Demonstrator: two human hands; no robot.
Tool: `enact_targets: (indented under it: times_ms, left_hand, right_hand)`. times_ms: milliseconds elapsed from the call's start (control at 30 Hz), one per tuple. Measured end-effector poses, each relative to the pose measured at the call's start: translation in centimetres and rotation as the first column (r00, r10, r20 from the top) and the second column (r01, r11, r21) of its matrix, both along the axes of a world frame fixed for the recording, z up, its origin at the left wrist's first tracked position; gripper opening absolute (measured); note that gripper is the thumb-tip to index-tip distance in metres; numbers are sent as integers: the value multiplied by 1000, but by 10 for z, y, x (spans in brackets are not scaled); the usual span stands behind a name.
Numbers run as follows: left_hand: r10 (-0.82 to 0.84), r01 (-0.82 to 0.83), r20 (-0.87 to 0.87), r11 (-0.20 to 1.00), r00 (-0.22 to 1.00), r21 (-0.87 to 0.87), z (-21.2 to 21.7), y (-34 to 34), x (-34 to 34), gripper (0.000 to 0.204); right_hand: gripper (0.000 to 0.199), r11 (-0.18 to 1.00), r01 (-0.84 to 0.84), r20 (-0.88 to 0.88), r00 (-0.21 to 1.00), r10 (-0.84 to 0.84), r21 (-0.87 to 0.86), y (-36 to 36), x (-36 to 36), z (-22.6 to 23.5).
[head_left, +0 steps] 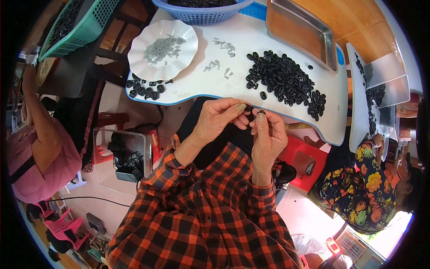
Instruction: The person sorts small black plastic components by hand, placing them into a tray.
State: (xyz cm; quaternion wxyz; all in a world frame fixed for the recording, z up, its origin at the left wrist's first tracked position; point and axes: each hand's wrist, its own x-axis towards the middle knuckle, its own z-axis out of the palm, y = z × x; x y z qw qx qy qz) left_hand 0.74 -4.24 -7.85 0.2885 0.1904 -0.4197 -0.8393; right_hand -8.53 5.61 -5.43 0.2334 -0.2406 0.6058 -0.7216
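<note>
Just off the table's near edge, my left hand (219,117) and my right hand (269,134) meet over my lap. The left thumb and fingers pinch a small black plastic piece (249,108). Between the right thumb and forefinger sits another small black piece (261,112). Both pieces are partly covered by fingertips, and I cannot tell whether they touch. Beyond my right hand spreads a heap of black oval pieces with holes (282,76). Small grey pieces (165,49) lie on a white scalloped plate (188,33), with more loose grey bits (212,66) on the table.
The white table (224,87) has a blue rim. Several black pieces (145,90) lie below the plate. A blue basket (204,15) and a metal tray (304,27) stand at the back. Co-workers sit left (49,152) and right (358,193). A clear bin (101,157) stands at lower left.
</note>
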Motion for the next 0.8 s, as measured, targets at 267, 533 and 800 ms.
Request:
enact_targets:
  times_ms: [267, 533, 800]
  left_hand:
    - [24, -24, -24, 1000, 999, -2, -1, 3, 0, 24]
    - [51, -48, 24, 994, 998, -100, -3, 5, 2, 30]
    - [42, -39, 28, 996, 999, -85, -6, 3, 4, 33]
  right_hand:
    - [7, 999, -8, -26, 1000, 9, 51, 1, 3, -1]
    - [11, 997, -26, 125, 992, 17, 70, 0, 1, 0]
    - [10, 998, -62, 186, 981, 55, 31, 3, -1, -2]
